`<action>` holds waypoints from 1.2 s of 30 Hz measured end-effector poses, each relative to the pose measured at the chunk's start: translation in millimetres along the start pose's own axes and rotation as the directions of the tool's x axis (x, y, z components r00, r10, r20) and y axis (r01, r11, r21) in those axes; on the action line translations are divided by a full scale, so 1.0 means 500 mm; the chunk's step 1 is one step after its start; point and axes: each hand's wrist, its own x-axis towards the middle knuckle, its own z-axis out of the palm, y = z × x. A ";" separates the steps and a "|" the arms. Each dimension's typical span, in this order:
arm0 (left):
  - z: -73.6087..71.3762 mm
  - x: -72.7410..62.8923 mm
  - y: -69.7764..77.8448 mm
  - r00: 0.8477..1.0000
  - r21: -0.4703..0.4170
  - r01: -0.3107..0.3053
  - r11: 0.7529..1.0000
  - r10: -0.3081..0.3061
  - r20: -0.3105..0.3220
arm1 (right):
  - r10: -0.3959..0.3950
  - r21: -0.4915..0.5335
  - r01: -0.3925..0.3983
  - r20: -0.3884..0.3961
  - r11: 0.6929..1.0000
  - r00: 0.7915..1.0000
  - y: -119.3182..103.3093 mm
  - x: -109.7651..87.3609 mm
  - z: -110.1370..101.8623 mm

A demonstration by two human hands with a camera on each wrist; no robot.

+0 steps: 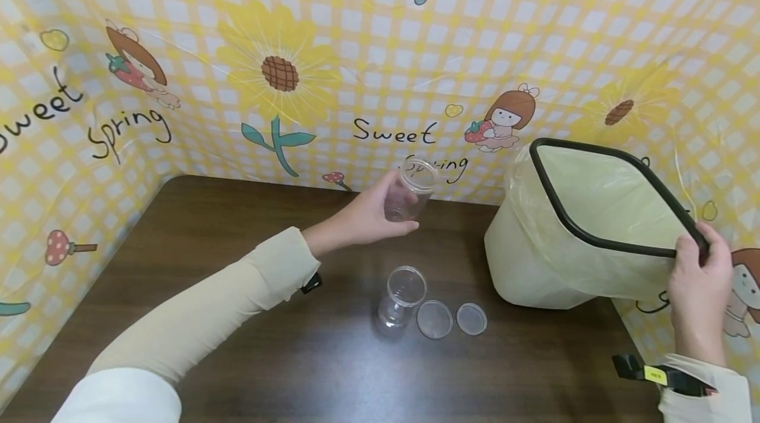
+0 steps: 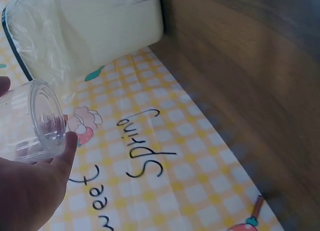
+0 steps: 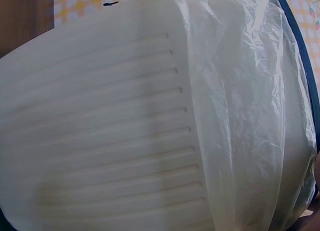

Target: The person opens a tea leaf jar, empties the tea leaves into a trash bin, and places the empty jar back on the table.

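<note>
My left hand (image 1: pixel 371 212) holds a clear plastic jar (image 1: pixel 410 193) above the back of the table, its open mouth upward; the left wrist view shows the fingers and thumb around the jar (image 2: pixel 30 121). With my right hand (image 1: pixel 700 284) I grip the black rim of a cream trash can (image 1: pixel 534 258) lined with a thin translucent bag (image 1: pixel 629 271). The can leans toward that hand. In the right wrist view its ribbed side (image 3: pixel 110 131) fills most of the picture, and only a bit of the hand shows at the edge.
A second clear jar (image 1: pixel 400 301) stands lidless on the brown table (image 1: pixel 285 357). Beside it lie two round clear lids, a larger lid (image 1: pixel 435 319) and a smaller lid (image 1: pixel 472 319). A yellow checked cloth (image 1: pixel 368 47) covers the walls behind and at both sides.
</note>
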 end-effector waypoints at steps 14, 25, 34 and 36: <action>-0.047 -0.076 -0.045 0.999 -0.043 -0.004 0.999 0.002 -0.036 | -0.023 0.005 0.023 -0.012 1.000 1.000 0.000 0.005 0.001; -0.054 -0.121 -0.066 0.998 -0.031 0.020 0.999 -0.022 -0.054 | -0.022 0.013 0.022 -0.010 1.000 1.000 -0.004 0.007 0.001; -0.034 -0.168 -0.108 0.998 -0.102 0.048 0.994 -0.052 -0.034 | -0.007 0.007 0.007 0.007 1.000 1.000 0.001 0.006 0.000; -0.030 -0.181 -0.118 0.998 -0.108 0.056 0.993 -0.060 -0.035 | -0.001 0.002 0.001 0.011 1.000 1.000 0.001 0.004 0.000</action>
